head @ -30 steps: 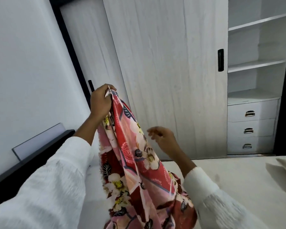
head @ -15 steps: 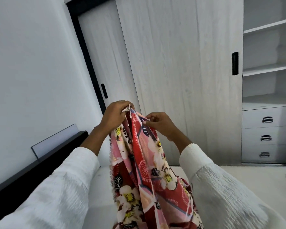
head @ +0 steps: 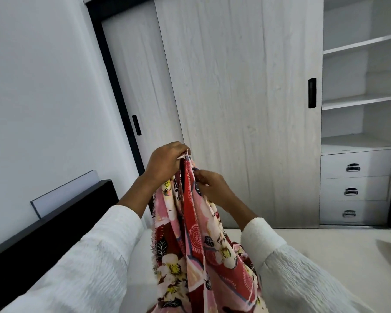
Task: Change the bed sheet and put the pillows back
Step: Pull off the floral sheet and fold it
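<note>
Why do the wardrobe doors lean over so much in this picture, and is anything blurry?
Head view: the wide lens tilts and bends the wardrobe door; light is soft and even; the left hand, right hand and floral sheet look fairly sharp, the sleeves softer near the bottom edge.

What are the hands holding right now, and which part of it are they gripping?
The floral bed sheet. The left hand grips its bunched top edge; the right hand pinches an edge just below. The rest hangs down.

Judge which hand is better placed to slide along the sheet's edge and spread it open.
Probably the right hand: it pinches the floral sheet just below the top, while the left hand grips the gathered top corner as an anchor.
</note>
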Available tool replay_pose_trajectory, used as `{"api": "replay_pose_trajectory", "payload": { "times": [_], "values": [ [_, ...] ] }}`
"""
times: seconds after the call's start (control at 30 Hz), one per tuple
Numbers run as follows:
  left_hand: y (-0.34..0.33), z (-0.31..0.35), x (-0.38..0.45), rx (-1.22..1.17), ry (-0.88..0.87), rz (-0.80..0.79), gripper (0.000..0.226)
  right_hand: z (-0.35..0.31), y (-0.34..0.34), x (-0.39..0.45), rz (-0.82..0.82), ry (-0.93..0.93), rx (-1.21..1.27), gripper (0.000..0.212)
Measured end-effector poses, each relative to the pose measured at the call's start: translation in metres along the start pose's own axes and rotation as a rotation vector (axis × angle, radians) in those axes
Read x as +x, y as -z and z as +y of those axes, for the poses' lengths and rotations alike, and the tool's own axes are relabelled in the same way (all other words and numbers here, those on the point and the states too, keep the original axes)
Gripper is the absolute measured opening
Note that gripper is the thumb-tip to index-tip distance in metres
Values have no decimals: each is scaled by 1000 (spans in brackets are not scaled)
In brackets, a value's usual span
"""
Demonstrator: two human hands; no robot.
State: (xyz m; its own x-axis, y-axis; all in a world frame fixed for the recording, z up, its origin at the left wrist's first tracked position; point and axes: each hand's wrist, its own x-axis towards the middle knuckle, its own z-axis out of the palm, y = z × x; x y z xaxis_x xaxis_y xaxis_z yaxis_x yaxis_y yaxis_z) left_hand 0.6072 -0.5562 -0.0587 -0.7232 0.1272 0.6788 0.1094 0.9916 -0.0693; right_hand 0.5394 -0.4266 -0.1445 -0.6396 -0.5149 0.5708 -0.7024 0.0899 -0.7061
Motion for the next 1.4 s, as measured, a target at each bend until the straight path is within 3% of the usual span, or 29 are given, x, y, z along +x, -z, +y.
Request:
{"api": "replay_pose_trajectory", "payload": {
  "times": [0.1,0.23,0.4,0.5,0.6,0.67,0.8,0.97,1.13,1.33,1.4],
  "values": [
    [2,-3,-2,30,34,-4,29,9,-6,-9,-36,-28,-64,17],
    [5,-4,-4,44,76,43,27,16,-14,-21,6,-110,-260,24],
    [3,4,-5,19,116,67,26,50,-26,-49,-269,-167,-390,30],
    [-1,7,-7,7,117,74,26,57,-28,-62,-159,-265,-174,39],
    [-3,7,-8,-9,112,84,26,45,-31,-62,88,-179,-10,45],
    [-5,7,-9,-20,93,95,26,36,-32,-55,225,-66,-65,39],
    [-5,9,-12,-8,33,83,33,23,-33,-38,324,139,-220,37],
    [-3,14,-15,30,-6,66,29,10,-32,-22,459,167,-275,22],
    [-5,13,-12,65,51,97,27,25,-37,-33,417,-77,-332,27],
    [-9,12,-9,119,189,160,31,73,-36,-73,46,-393,-451,28],
    [-9,9,-9,150,243,153,31,88,-24,-74,90,-464,-503,25]
  ]
}}
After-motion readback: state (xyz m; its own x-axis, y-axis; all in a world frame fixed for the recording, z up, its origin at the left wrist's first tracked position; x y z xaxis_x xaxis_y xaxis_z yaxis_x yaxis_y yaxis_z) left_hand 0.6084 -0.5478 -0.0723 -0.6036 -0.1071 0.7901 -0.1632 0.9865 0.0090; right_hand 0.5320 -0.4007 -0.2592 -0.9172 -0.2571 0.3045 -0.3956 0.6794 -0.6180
